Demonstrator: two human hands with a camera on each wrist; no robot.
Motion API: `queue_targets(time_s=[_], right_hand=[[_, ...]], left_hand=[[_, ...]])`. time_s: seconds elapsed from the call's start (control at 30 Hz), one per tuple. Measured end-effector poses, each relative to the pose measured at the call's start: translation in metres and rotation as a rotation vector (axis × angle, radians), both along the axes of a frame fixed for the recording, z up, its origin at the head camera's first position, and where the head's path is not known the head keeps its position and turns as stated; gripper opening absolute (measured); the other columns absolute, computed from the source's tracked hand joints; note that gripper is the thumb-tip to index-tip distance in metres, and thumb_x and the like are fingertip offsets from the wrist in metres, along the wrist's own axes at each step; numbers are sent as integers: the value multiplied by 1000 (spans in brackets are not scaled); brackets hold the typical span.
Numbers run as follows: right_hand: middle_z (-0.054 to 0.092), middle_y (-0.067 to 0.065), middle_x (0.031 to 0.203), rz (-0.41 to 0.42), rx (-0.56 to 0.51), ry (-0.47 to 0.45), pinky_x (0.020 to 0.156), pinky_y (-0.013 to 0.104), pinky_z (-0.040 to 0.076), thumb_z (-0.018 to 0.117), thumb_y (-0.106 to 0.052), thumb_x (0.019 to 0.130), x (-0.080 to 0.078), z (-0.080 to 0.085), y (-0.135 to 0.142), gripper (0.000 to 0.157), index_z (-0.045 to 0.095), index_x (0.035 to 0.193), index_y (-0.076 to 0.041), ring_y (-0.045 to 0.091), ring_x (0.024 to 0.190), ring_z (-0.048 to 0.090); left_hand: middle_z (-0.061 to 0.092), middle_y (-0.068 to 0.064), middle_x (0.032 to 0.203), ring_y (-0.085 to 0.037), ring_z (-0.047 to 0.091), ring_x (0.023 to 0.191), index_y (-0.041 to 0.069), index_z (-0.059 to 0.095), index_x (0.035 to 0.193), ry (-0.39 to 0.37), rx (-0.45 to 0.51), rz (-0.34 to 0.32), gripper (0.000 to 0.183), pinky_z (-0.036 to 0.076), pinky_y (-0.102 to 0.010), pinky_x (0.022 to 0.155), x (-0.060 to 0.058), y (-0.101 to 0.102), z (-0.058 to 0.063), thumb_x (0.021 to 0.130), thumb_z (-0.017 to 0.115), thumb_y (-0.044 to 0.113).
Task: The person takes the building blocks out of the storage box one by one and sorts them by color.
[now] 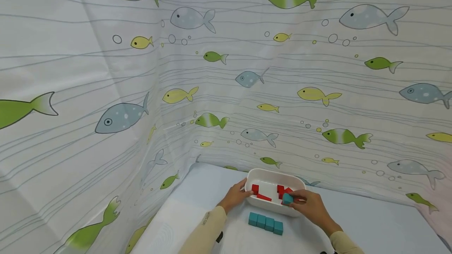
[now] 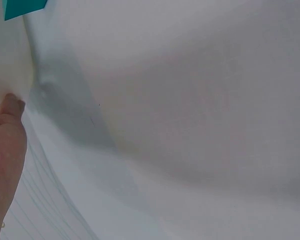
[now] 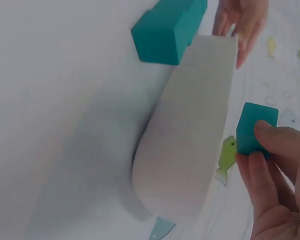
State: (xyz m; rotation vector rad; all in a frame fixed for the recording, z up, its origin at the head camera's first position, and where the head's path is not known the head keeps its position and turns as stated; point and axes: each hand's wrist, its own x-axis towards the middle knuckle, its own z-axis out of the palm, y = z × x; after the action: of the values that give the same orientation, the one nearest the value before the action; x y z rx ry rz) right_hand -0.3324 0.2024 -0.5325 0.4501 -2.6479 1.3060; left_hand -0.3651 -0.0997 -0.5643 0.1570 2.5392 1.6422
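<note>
A white plastic bin (image 1: 263, 204) stands on the table with several red blocks (image 1: 255, 188) inside, one a thin wedge (image 1: 264, 198). My left hand (image 1: 234, 197) grips the bin's left end, its thumb at the rim. Over the right part of the bin, my right hand (image 1: 312, 207) pinches a teal cube (image 3: 257, 125) between thumb and fingertips. In the right wrist view this cube is above the rim, apart from the wall. Several teal cubes (image 1: 265, 222) form a row in front of the bin. The right hand partly hides the red blocks at the right.
The white table (image 1: 190, 207) runs out to both sides of the bin. Behind and to the left hangs a white curtain (image 1: 226, 101) printed with fish, close to the bin's back side. A dark object (image 1: 219, 237) shows beside the left sleeve.
</note>
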Motion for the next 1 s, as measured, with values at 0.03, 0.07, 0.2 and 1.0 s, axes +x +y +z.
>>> queue_targets(time_s=[0.03,0.07,0.2,1.0], right_hand=[[71,3,104,-3,-5,-17,75,30,59,86,-12,73,4,0,1,34,75,105,-10,23,95,68],[71,3,104,-4,-15,-35,75,29,59,85,-11,73,8,1,1,34,74,105,-10,24,95,69],[71,4,104,0,-33,-61,74,29,59,84,-6,74,21,-2,2,34,74,106,-10,24,96,69],[71,10,103,140,-57,-189,71,30,59,84,-11,75,52,-43,7,37,71,108,0,21,89,70]], left_hand=[[39,-7,153,-32,46,133,12,33,153,7,-2,-1,68,45,-47,101,-1,0,0,94,66,28],[39,-6,153,-32,46,133,13,33,153,4,3,-2,68,45,-47,101,-1,0,-1,94,66,28],[39,-7,153,-32,46,133,11,33,153,24,8,-12,68,45,-46,101,-2,0,-1,95,65,28],[38,-8,153,-33,46,133,12,33,153,7,-25,1,69,46,-48,100,2,-1,-1,94,65,30]])
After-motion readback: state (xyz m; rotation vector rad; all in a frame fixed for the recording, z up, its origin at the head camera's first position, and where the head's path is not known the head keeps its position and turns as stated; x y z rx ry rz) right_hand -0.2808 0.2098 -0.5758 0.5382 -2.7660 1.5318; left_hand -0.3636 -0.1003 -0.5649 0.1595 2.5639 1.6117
